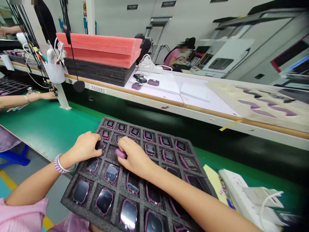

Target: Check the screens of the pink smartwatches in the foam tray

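Note:
A dark grey foam tray [142,169] with square compartments lies tilted across the green bench and over my lap. Purple-framed smartwatch cases fill most compartments; those in the far rows have lit screens with lines of text, while the nearer ones are dark. My left hand [87,146] is at the tray's left edge, its thumb and fingers closed around a dark-screened watch case [99,144] at its compartment. Above the compartment to the right, my right hand [132,157] grips a purple watch case [121,153], whose screen side is hidden from me.
Red foam blocks [101,48] sit on black foam sheets [96,72] on the raised shelf. Several loose watch cases [153,82] lie beside them. A white power strip [238,190] is at the right. At the left, a co-worker's hand [47,95] rests near a metal post.

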A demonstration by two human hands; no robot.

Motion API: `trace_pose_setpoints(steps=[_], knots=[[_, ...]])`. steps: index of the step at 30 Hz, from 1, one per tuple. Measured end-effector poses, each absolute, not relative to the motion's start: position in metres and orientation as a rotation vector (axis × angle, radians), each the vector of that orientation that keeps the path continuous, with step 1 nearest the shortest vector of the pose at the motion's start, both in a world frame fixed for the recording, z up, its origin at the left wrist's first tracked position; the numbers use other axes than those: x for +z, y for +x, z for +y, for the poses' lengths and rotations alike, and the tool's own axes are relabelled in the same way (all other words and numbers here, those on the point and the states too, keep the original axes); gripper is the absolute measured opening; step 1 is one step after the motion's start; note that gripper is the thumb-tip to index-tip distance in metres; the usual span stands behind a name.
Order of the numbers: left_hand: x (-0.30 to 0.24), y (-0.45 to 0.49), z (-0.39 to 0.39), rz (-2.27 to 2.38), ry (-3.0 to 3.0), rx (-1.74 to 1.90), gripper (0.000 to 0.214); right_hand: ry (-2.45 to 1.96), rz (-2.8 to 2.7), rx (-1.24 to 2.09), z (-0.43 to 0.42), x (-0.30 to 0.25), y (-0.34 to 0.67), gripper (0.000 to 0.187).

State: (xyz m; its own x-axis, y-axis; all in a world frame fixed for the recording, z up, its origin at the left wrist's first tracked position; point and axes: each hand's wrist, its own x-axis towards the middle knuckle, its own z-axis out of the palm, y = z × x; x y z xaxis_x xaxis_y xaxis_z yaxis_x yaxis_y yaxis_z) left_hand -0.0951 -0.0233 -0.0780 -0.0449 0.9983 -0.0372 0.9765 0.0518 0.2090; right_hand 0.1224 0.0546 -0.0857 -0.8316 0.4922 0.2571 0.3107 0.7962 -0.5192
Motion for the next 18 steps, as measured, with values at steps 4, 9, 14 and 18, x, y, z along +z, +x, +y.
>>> trace_pose_setpoints(steps=[4, 9, 14, 18], knots=[[-0.061, -0.092, -0.018, 1.719, 1.719, 0.815, 0.031, -0.578, -2.076, 1.551, 0.058, -0.072, 0.155, 0.024], [-0.038, -0.044, 0.005, 0.91, 1.129, 1.036, 0.042, -0.678, -1.48, 2.078, 0.068, -0.069, 0.18, 0.053], [-0.041, 0.006, 0.034, 0.926, 1.121, 0.965, 0.028, -0.606, -1.312, 2.166, 0.076, -0.082, 0.195, 0.05], [-0.056, 0.018, 0.045, 1.181, 1.411, 1.053, 0.02, -0.608, -1.279, 2.125, 0.077, -0.09, 0.205, 0.051]])
